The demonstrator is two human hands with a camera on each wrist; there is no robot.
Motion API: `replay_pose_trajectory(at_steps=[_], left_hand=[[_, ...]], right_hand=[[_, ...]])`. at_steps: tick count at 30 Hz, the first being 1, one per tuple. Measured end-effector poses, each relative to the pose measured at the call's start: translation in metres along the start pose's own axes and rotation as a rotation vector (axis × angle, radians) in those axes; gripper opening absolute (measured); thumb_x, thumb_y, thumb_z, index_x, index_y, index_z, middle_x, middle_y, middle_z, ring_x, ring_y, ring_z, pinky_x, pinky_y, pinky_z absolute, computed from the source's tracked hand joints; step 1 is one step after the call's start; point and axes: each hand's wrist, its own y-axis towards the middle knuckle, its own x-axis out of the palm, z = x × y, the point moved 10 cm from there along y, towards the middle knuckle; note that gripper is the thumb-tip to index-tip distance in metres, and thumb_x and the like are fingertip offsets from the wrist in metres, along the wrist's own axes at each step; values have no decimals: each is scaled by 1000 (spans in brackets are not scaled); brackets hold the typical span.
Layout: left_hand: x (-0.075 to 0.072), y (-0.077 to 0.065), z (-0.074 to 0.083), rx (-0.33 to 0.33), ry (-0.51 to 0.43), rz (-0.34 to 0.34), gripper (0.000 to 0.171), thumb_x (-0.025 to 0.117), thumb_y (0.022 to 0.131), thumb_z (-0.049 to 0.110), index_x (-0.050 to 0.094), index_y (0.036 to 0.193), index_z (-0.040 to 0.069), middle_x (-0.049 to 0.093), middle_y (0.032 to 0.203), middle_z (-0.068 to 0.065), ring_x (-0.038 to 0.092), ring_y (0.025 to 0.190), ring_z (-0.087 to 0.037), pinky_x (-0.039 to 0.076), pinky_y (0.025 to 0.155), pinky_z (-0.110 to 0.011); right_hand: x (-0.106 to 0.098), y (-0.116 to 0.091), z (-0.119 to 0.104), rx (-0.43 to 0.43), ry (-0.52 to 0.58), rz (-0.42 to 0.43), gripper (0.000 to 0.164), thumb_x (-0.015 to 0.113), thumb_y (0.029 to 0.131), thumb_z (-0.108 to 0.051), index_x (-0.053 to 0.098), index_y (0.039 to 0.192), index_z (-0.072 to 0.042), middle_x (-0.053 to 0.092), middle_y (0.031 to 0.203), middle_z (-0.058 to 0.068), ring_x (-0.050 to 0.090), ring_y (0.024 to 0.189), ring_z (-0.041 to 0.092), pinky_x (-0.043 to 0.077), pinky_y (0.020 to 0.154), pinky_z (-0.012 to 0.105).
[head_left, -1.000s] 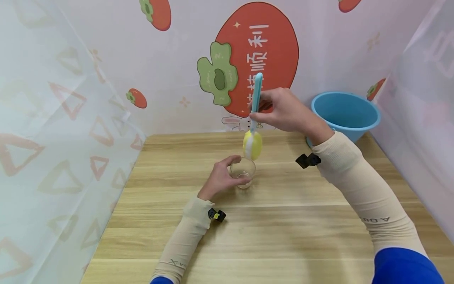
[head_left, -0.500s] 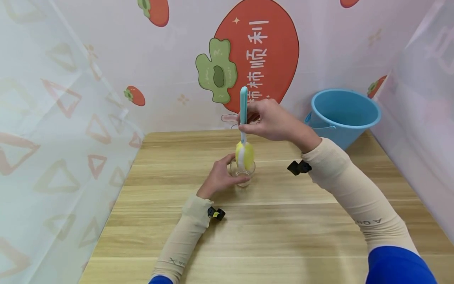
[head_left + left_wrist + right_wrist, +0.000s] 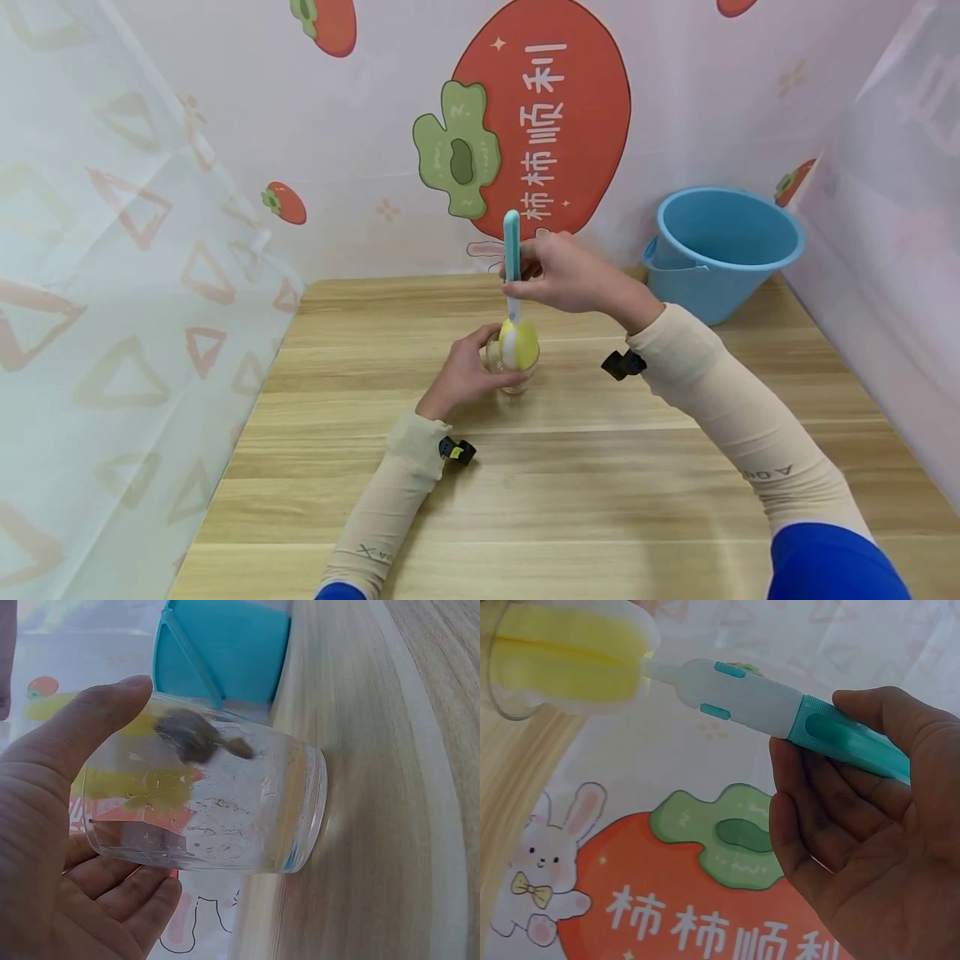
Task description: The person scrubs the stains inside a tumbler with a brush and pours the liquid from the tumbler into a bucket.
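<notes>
L hand (image 3: 461,379) wraps thumb & fingers round the clear glass (image 3: 512,367), pinning it upright on the wood table (image 3: 600,467) near centre, prob. so it can't tip or slide. R hand (image 3: 573,275) grips the teal handle of the sponge brush (image 3: 512,292) w/ curled fingers, held vertical so its yellow sponge head (image 3: 562,660) sits right in the glass mouth. Blue bucket (image 3: 723,250) stands well apart at back R.

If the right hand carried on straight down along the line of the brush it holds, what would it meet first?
Most likely the clear glass: the right hand holds the brush upright, its yellow sponge head already at the rim. The left hand grips the glass on the table.
</notes>
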Motion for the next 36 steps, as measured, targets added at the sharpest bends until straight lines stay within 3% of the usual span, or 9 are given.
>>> replay_pose_trajectory(at_steps=[9,20,23,30,36], left_hand=[[0,-2,-4,-44,25,-6,88,95,76,47,56,149,17,62,150,-7,58,141,-31,48,118,-54],[-1,-1,-3,-18,-7,-8,89,95,78,43,54,152,16,64,147,-1,58,140,-24,44,121,-56],[-1,0,-3,-15,-10,-9,88,95,78,42,54,151,17,64,147,-1,58,140,-25,45,120,-55],[1,0,-4,-41,-4,-20,89,96,76,46,55,151,20,62,152,-3,57,142,-28,47,118,-54],[1,0,-2,-23,-25,-10,88,95,78,43,54,151,18,64,148,-2,60,138,-25,51,115,-53]], right_hand=[[34,-5,23,-7,5,-83,18,75,100,-19,73,110,-4,80,97,6,73,88,18,64,85,39],[3,-1,-3,-22,-1,-13,20,77,98,-20,77,112,-6,80,96,5,76,89,18,64,85,41],[7,-1,-2,-24,-2,-22,20,77,98,-20,76,111,-5,79,95,5,75,87,18,63,86,41],[38,-6,19,-10,17,-95,16,74,100,-19,71,105,-4,78,91,5,71,82,16,62,81,35],[23,-3,7,-45,34,-70,15,77,99,-17,72,103,-4,78,90,7,67,77,17,58,73,32]])
